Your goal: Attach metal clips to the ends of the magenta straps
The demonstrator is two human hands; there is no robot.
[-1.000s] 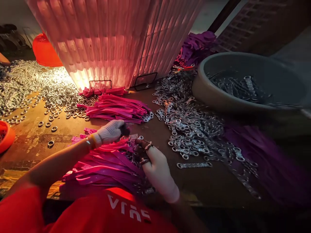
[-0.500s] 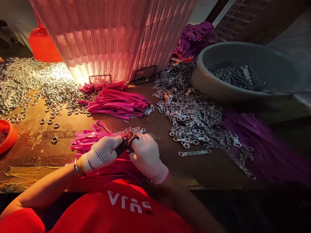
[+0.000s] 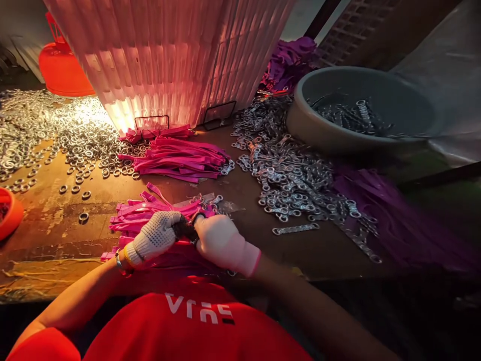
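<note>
My left hand (image 3: 156,234), in a dotted white glove with a yellow cuff, is closed near the table's front edge. Close on its right is my right hand (image 3: 221,240), in a plain white glove with a pink cuff, also closed. Between them is a small dark item (image 3: 186,229), gripped from both sides; fingers cover much of it, so I cannot make out what it is. Pink straps (image 3: 131,215) lie under and behind the hands. Farther back rests a second bundle of pink straps (image 3: 180,159) with metal ends at its right.
Loose metal rings (image 3: 90,145) spread at left beside an orange container (image 3: 11,213). A red lamp (image 3: 65,70) hangs near a corrugated panel (image 3: 150,60). Metal link pieces (image 3: 293,185), purple straps (image 3: 383,215) and a grey basin (image 3: 300,115) are on the right.
Both hands have shifted slightly left, and the right wrist has turned flatter. The reddish-brown part seen between the hands no longer shows there. The whole view has shifted a little.
</note>
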